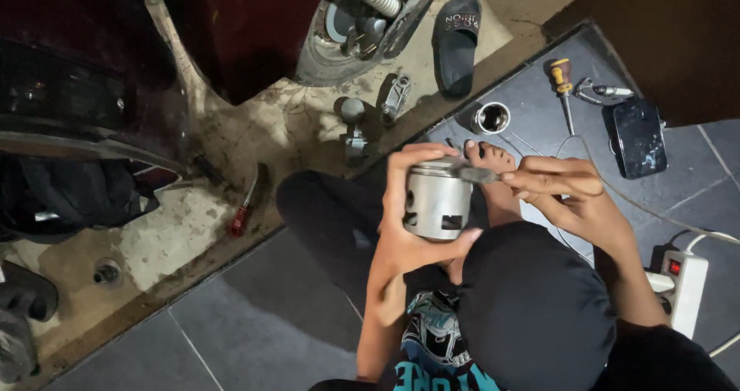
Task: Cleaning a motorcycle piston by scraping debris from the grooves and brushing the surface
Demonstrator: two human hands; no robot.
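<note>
Hands: left (408, 229) grips smooth metal piston (438, 198); right (566, 194) pinches thin tool (476, 174).

On the grey tiled floor (254, 321) lie a screwdriver (563, 82) with an orange handle, a dark phone (638, 137), a small metal cup (491, 118) and a white power strip (683, 281). A black sandal (456, 42) and a red-handled tool (241, 218) rest on the stained concrete (166, 237).

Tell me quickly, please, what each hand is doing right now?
Left hand: closed around the metal piston, holding it up.
Right hand: pinching a small dark tool against the piston's top edge.
</note>
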